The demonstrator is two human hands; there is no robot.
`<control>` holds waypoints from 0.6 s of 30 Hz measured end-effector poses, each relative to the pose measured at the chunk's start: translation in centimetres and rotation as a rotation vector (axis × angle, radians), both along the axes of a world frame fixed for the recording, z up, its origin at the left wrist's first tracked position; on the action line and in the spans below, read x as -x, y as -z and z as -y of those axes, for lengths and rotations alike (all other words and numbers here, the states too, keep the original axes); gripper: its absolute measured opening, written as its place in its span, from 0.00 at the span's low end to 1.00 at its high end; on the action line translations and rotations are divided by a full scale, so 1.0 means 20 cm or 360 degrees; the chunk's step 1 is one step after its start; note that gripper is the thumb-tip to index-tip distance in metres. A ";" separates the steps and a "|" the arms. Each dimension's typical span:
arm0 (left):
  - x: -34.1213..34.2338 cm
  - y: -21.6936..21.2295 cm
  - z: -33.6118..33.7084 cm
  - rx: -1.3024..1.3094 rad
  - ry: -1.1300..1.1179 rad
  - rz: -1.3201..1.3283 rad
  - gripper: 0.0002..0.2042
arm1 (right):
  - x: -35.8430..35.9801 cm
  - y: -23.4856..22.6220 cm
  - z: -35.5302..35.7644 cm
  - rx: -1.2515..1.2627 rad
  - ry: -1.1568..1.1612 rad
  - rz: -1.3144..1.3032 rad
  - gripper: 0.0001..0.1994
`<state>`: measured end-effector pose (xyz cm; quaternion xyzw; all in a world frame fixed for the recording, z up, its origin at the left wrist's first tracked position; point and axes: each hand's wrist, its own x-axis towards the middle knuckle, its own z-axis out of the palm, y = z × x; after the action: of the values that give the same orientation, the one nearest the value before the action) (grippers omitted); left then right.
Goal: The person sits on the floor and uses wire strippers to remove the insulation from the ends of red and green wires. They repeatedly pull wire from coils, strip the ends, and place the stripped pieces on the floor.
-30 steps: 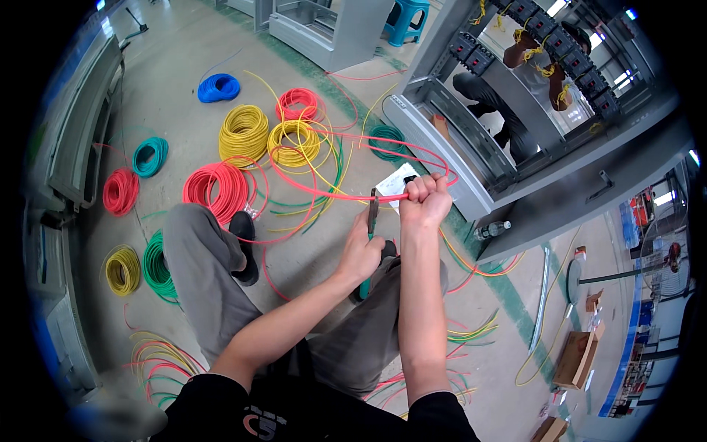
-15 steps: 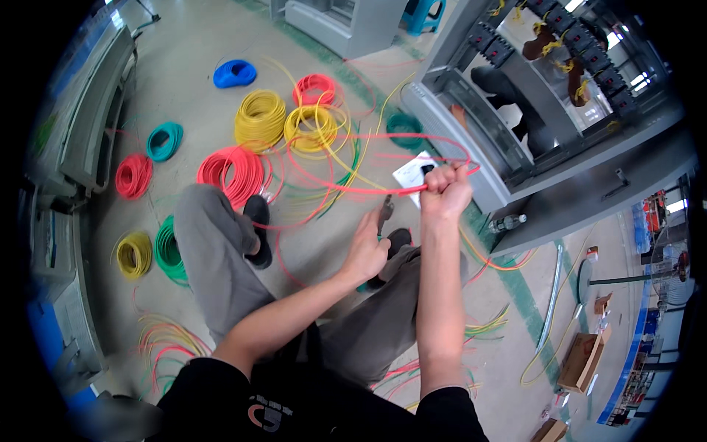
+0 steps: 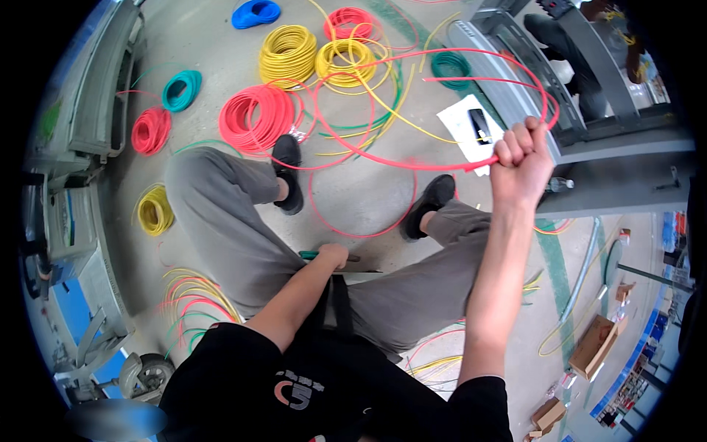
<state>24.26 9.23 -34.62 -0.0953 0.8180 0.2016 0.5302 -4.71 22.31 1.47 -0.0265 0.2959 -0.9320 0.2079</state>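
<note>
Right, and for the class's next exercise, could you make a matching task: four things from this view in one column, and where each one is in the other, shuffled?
Things
1. looped red wire
2. blue wire coil
3. green-handled pliers
4. white paper

Places
A. in the left hand
B. partly covered by a black object
C. gripped in the right hand
D. near the picture's top edge

Pairs: 1-C, 2-D, 3-A, 4-B

We see a box (image 3: 593, 349) on the floor (image 3: 357, 193), a bottle (image 3: 561, 184) beside the grey cabinet (image 3: 615, 184), and paper (image 3: 458, 120) under a black object (image 3: 479, 121).
</note>
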 end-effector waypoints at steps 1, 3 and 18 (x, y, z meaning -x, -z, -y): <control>0.00 0.00 0.03 0.0034 -0.0061 0.0003 0.14 | -0.02 0.00 0.00 -0.0030 -0.0018 -0.0014 0.14; 0.06 -0.05 0.03 0.0081 -0.0171 -0.0019 0.14 | -0.06 -0.01 0.01 -0.0089 -0.0022 -0.0007 0.14; 0.53 -1.30 0.07 -0.2892 -0.2544 -0.0776 0.21 | -0.22 0.11 0.12 -0.0365 -0.0371 -0.0303 0.19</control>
<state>13.59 7.76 -8.64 -0.1255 0.1706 0.9767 -0.0345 -0.30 19.97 -0.76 -0.1248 0.4135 -0.8549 0.2872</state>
